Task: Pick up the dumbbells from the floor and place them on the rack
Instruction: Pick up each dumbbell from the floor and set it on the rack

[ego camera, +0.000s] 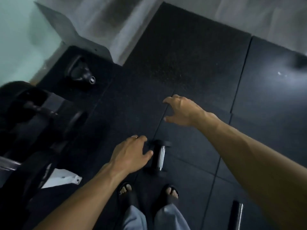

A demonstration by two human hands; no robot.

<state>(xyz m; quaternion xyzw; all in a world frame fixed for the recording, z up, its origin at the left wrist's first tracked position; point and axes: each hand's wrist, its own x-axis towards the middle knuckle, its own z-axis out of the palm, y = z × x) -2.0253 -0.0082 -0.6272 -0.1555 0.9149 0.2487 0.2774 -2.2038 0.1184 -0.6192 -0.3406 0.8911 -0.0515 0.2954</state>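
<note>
Dumbbells are the job, and at the far left of the frame the rack (pixel 25 113) already seems to carry dark weights, though blur and shadow make it hard to tell how many. Just right of it, in the upper left, a dark kettlebell-like weight (pixel 81 70) sits on the rubber floor (pixel 182 55); whether it counts as part of the task I cannot tell. Lower left, a white object (pixel 63 178) lies beside the rack's foot.

Moving to the centre, the left hand (pixel 131 155) hovers over the floor with fingers spread and loose, a ring on one finger, grasping nothing. Just beside its fingertips lies one dumbbell (pixel 159 155), dark heads and a shiny handle, resting on the floor ahead of the person's sandalled feet (pixel 149 191).

Further right and higher, the right hand (pixel 179 110) reaches out, fingers curved like a claw but closed on nothing. At the lower right edge, a dark bar with a shiny strip (pixel 237 214), perhaps another dumbbell, lies on the floor.

By my reading, at least this centre dumbbell remains to be lifted and racked.
</note>
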